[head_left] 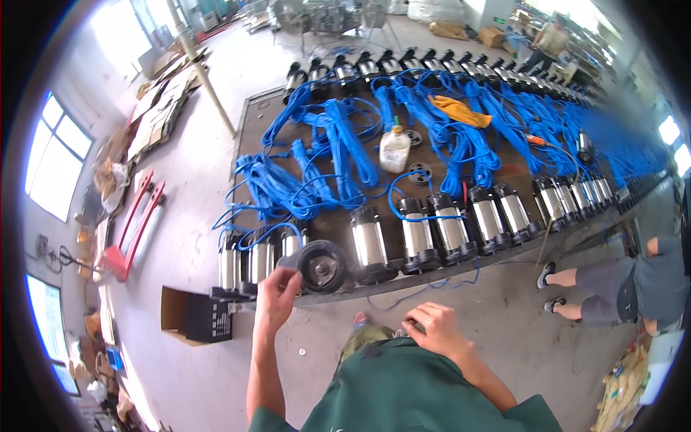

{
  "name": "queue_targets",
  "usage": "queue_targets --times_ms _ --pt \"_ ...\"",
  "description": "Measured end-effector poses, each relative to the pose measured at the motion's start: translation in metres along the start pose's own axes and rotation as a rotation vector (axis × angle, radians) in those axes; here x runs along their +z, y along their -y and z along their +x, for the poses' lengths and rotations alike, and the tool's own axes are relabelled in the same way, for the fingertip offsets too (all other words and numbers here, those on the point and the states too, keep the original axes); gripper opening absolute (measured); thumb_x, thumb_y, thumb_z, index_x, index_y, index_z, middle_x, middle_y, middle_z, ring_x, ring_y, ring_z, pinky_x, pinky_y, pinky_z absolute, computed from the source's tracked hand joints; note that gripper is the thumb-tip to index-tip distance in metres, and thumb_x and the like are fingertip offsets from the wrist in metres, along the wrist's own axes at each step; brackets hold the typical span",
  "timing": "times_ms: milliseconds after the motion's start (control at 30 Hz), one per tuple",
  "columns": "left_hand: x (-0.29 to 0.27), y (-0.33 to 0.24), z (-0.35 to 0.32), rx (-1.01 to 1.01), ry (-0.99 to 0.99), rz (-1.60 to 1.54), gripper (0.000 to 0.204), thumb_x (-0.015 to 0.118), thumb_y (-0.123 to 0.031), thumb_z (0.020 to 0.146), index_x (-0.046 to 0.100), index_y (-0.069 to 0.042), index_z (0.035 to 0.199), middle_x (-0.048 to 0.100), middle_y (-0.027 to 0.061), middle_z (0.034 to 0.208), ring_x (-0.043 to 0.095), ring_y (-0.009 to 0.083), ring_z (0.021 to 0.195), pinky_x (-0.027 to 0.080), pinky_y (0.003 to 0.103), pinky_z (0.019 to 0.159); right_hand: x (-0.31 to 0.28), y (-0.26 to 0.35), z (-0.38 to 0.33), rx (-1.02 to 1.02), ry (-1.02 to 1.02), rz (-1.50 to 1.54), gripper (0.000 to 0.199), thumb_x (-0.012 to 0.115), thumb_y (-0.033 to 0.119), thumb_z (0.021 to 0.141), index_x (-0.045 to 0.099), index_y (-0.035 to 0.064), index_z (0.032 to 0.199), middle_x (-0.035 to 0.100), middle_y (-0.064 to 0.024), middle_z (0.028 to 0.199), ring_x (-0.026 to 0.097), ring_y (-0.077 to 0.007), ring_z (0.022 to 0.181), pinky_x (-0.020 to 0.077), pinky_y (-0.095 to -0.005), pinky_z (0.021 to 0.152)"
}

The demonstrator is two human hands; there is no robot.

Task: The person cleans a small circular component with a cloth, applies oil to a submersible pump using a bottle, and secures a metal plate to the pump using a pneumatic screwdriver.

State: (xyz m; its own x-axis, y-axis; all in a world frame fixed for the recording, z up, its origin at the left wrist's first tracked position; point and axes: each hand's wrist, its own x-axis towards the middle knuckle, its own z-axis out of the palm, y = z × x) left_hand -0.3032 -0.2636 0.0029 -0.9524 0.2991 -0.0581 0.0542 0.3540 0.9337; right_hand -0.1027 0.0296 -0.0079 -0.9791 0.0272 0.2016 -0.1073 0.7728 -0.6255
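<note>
My left hand [277,294] is closed at the table's near edge, its fingers pinching the dark rim beside a round black pump end [322,268]. That pump is tipped so its hollow round end faces me. Left of it stand silver pumps with black ends [260,265], and a similar pump [370,245] is on its right. My right hand [435,327] hangs in front of my body, apart from the table. Its fingers are curled together, and whatever they may hold is hidden. Blue cable bundles [345,144] lie behind the near row of pumps.
A white jug [395,150] and a yellow cloth [461,111] sit among the cables on the dark table [252,129]. An open carton [194,317] stands on the floor by the left corner. A red pallet jack [133,234] is farther left. A person [622,284] is at the right.
</note>
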Motion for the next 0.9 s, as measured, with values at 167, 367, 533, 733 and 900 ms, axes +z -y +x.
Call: queue_targets --times_ms 167,367,533,733,900 --pt "-0.011 0.012 -0.002 0.03 -0.154 0.22 0.015 0.07 -0.013 0.093 0.068 0.002 0.096 0.069 0.0091 0.077 0.059 0.014 0.064 0.049 0.029 0.063 0.013 0.004 -0.003 0.03 0.01 -0.03 0.012 0.074 0.018 0.084 0.068 0.0085 0.082 0.069 -0.0058 0.079 0.066 -0.027 0.076 0.0539 -0.0403 0.069" --pt "-0.011 0.059 -0.008 0.046 -0.224 0.211 0.014 0.07 -0.012 0.093 0.068 0.001 0.097 0.068 0.0079 0.077 0.061 0.0135 0.067 0.05 0.029 0.066 0.024 0.021 0.001 0.109 0.059 -0.073 0.012 0.073 0.019 0.085 0.068 0.008 0.086 0.07 -0.0059 0.08 0.067 -0.0271 0.079 0.0541 -0.0396 0.07" --pt "-0.013 0.09 0.005 0.001 -0.517 -0.041 0.031 0.071 -0.018 0.095 0.061 0.001 0.118 0.066 0.0067 0.088 0.059 0.0136 0.075 0.051 0.03 0.071 0.042 0.033 0.005 0.118 0.082 -0.079 0.014 0.073 0.021 0.087 0.068 0.0083 0.092 0.071 -0.0048 0.082 0.069 -0.0258 0.082 0.0552 -0.0395 0.072" --pt "-0.009 0.092 0.065 -0.076 -0.26 0.076 0.039 0.064 -0.035 0.098 0.068 0.003 0.104 0.07 0.0157 0.082 0.067 0.0242 0.074 0.053 0.037 0.073 0.054 0.042 0.012 0.106 0.098 -0.096 0.017 0.074 0.022 0.087 0.068 0.0089 0.096 0.072 -0.0033 0.082 0.069 -0.0255 0.083 0.0555 -0.0395 0.072" --pt "0.009 0.096 0.093 -0.137 -0.138 0.233 0.04 0.063 -0.034 0.093 0.074 0.004 0.094 0.069 0.0292 0.082 0.071 0.0435 0.083 0.055 0.045 0.078 0.054 0.049 0.017 0.127 0.09 -0.08 0.02 0.074 0.022 0.087 0.067 0.009 0.101 0.072 -0.0031 0.081 0.069 -0.0256 0.082 0.0555 -0.0397 0.072"
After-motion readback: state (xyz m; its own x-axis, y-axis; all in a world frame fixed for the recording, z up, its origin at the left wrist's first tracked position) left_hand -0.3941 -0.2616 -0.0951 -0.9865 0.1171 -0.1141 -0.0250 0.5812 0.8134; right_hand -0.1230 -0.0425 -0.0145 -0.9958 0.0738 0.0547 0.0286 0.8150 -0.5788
